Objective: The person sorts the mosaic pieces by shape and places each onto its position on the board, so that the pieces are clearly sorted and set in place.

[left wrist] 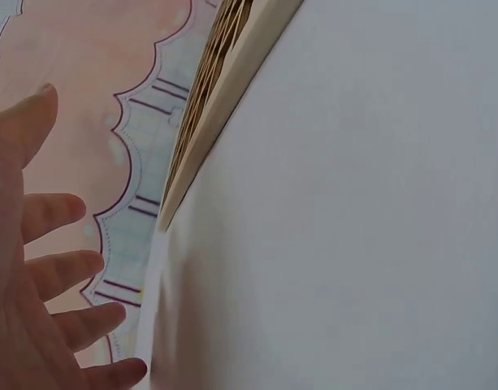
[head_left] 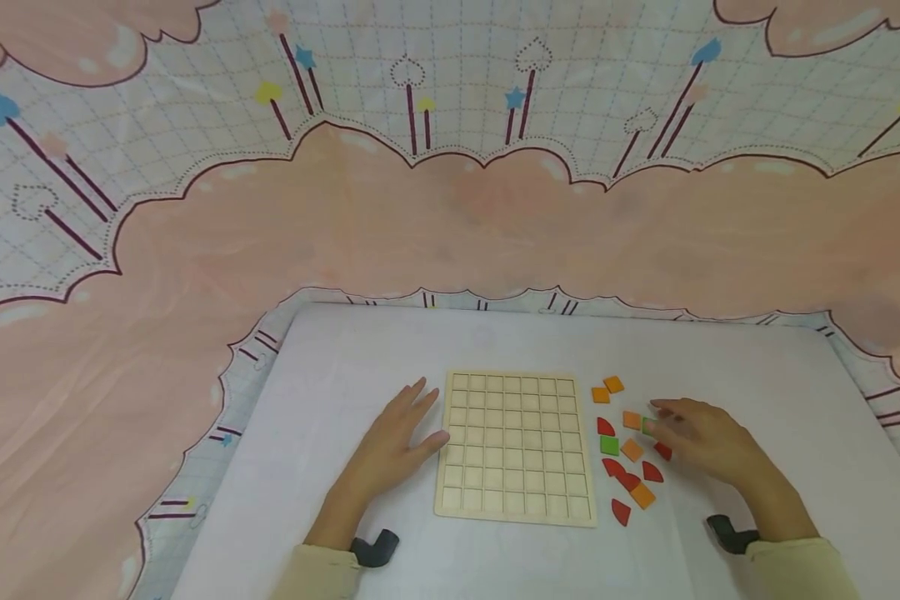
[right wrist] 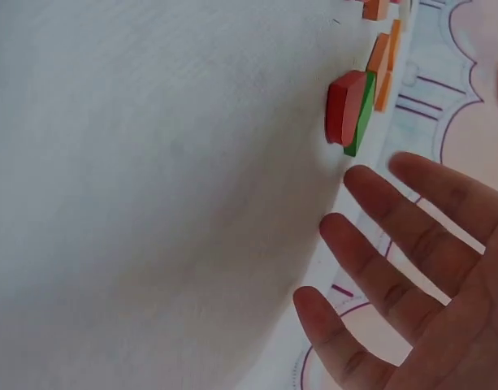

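A pale wooden grid board (head_left: 515, 447) lies flat on the white table. My left hand (head_left: 395, 446) is beside its left edge, fingers spread and thumb tip right at the rim; in the left wrist view the fingers (left wrist: 63, 264) are apart with nothing between them. My right hand (head_left: 701, 437) is over the right side of the loose pieces, its fingers (right wrist: 387, 276) loosely extended in the right wrist view. Close to its fingertips are a green square tile (head_left: 648, 426) and a red quarter-circle piece (head_left: 663, 451), both partly covered by the hand in the head view.
Right of the board lie several orange square tiles (head_left: 613, 384), another green square tile (head_left: 609, 445) and several red quarter-circle pieces (head_left: 620, 512). A cloth printed with pink clouds (head_left: 450, 229) hangs behind the table. Dark wrist-camera mounts (head_left: 376, 548) show at both wrists.
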`<action>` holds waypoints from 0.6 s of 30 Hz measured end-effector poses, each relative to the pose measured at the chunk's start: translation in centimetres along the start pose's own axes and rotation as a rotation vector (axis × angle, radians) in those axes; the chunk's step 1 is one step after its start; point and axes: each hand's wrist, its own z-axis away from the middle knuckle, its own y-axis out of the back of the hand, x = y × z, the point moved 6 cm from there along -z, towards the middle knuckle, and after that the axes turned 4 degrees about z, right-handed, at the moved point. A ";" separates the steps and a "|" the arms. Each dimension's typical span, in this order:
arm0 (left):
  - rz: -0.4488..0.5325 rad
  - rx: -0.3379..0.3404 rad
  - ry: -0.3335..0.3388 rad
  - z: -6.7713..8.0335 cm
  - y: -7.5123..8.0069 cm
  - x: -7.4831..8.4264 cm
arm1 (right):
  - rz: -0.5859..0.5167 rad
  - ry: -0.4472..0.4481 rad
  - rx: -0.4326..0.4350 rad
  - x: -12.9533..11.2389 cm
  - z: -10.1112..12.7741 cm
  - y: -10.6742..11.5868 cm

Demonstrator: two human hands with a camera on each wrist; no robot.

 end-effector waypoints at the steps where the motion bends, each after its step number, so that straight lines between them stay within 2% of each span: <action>1: 0.026 0.003 -0.001 -0.2 -0.3 0.1 | 0.003 0.010 0.003 0.0 -0.1 0.0; 5: 0.114 0.055 -0.028 -0.9 -0.8 0.6 | 0.025 0.047 0.008 -0.2 -0.6 -0.2; 9: 0.130 0.084 -0.047 -1.5 -1.0 0.7 | 0.023 0.052 -0.008 -0.3 -1.0 -0.4; 12: 0.085 0.041 -0.060 -1.9 -1.3 0.4 | 0.007 0.038 -0.023 -0.2 -1.3 -0.5; 18: 0.036 -0.112 -0.055 -2.3 -1.9 -1.0 | -0.049 0.010 -0.054 -0.2 -1.8 -0.6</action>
